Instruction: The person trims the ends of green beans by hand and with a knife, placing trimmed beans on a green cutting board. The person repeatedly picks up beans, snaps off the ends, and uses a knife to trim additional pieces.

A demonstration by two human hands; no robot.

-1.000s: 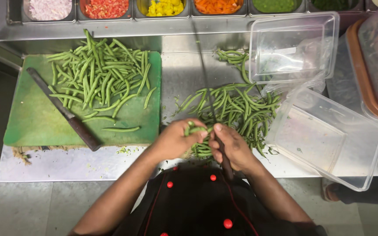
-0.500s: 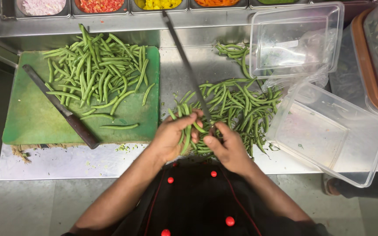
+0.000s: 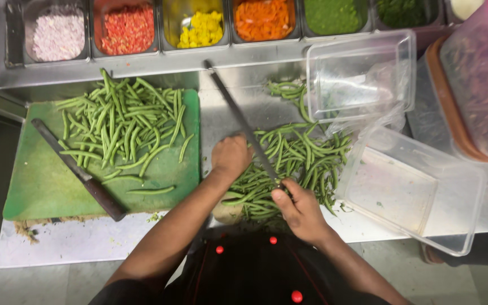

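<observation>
A loose pile of green beans lies on the steel counter in front of me. My left hand rests on the pile's left edge, fingers curled down over a few beans. My right hand, at the pile's near edge, grips the handle of a long thin knife. Its blade slants up and to the left, over the beans and past my left hand. More green beans are spread over a green cutting board on the left, with a second dark-handled knife lying diagonally on it.
Two clear plastic tubs stand right of the pile, one upright and one tilted. A row of steel pans with chopped vegetables runs along the back. Lidded containers sit at the far right. A few beans lie behind the pile.
My hands were together holding beans at the pile's near edge. The left hand has moved up and left onto the pile, and the long knife's blade has tilted to the left.
</observation>
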